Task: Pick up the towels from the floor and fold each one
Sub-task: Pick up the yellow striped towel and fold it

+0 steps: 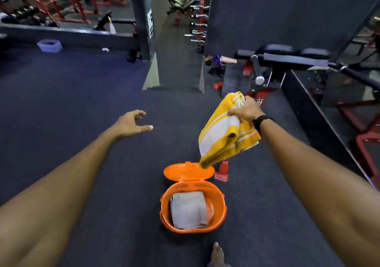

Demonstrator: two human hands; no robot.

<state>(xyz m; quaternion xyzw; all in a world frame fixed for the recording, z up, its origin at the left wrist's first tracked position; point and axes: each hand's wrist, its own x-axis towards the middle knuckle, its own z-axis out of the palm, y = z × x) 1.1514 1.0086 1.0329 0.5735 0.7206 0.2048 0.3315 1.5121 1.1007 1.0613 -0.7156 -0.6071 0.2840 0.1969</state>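
Two bare arms reach over the dark gym floor (61, 94); an orange bucket (164, 215), lid open, holds a folded white towel (189, 211); above it hangs a yellow-and-white striped towel (222, 135), bunched in the right hand's (245, 109) grip; left hand (131, 122) empty, fingers loosely spread

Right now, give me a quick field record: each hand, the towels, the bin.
left hand: left hand empty, fingers spread, held out over the floor
right hand: right hand grips the yellow towel
yellow towel: bunched, hanging off the floor, lowest end in front of the lid
bin: orange bin on the floor, lid open and tipped back
white towel: white towel lies folded inside the bin
floor: dark mat; no other towel seen near the bin
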